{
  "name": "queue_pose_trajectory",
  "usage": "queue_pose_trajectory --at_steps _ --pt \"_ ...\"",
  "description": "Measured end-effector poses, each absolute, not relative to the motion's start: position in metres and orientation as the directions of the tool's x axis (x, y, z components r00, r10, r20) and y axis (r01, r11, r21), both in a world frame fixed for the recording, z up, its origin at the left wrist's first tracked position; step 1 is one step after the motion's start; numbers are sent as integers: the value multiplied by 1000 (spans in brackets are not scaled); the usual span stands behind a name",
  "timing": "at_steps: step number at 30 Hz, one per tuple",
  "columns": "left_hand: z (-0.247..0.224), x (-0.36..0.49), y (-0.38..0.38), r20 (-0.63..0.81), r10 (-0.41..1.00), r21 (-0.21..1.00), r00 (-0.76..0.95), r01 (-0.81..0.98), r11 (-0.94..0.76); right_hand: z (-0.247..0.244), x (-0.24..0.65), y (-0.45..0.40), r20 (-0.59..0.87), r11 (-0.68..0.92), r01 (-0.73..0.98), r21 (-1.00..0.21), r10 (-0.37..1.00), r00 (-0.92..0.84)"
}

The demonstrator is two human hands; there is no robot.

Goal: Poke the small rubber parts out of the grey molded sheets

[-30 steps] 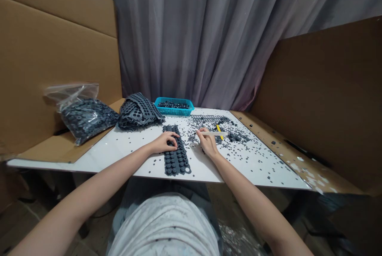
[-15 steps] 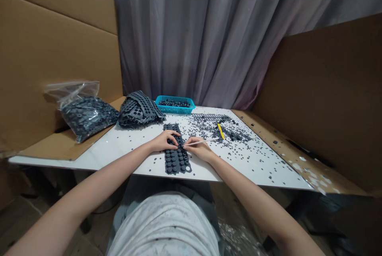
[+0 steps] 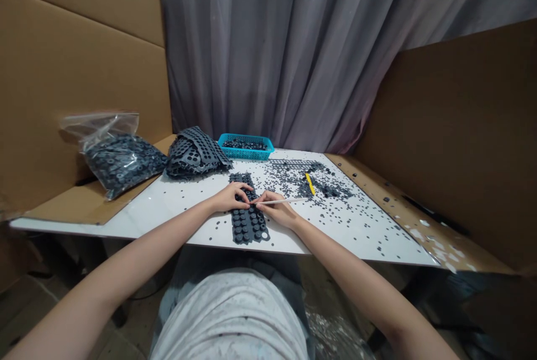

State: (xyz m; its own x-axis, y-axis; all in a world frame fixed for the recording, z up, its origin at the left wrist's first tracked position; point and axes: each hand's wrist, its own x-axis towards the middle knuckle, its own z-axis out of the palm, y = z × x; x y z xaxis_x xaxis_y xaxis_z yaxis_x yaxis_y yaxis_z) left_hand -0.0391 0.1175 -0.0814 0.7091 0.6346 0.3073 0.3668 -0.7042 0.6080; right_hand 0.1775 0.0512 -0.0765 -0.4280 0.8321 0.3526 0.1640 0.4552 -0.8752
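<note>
A black rubber sheet [image 3: 247,231] with rows of round raised parts lies lengthwise on the white table, with one open hole near its front right corner. My left hand [image 3: 229,197] is on the sheet's left side, its thumb and fingers curled down onto the round parts. From the right, my right hand [image 3: 279,211] grips a thin white stick-like tool [image 3: 289,200] in a pinch. The tool's working end is at the sheet by my left fingertips; what it touches there is too small to make out.
Small black discs lie scattered over the table's right half around a yellow tool [image 3: 310,184] and a perforated strip [image 3: 296,164]. Behind are a blue basket [image 3: 245,154] of black pieces and a pile of perforated sheets [image 3: 195,153]. A clear bag [image 3: 121,161] sits left, between cardboard walls [image 3: 457,141].
My right hand has shifted slightly left and up, bringing its fingertips against those of my left hand. The white tool lies flatter. My left hand and the sheet stay about where they were.
</note>
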Motion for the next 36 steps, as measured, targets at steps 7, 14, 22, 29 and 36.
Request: queue_pose_trajectory --at_steps 7,14,22,29,36 --pt "-82 -39 117 306 641 616 704 367 -697 -78 176 51 402 535 214 -817 796 -453" --pt "-83 -39 117 303 642 611 705 373 -698 -79 176 50 441 631 311 -711 744 -502" --pt "-83 -39 118 306 647 615 698 374 -694 -78 176 48 464 661 313 -682 722 -513" --pt "-82 -39 117 302 646 617 701 374 -693 -78 177 50 448 637 365 -679 753 -481" --pt "-78 -41 114 306 639 629 706 354 -692 -81 184 55 471 580 285 -763 801 -369"
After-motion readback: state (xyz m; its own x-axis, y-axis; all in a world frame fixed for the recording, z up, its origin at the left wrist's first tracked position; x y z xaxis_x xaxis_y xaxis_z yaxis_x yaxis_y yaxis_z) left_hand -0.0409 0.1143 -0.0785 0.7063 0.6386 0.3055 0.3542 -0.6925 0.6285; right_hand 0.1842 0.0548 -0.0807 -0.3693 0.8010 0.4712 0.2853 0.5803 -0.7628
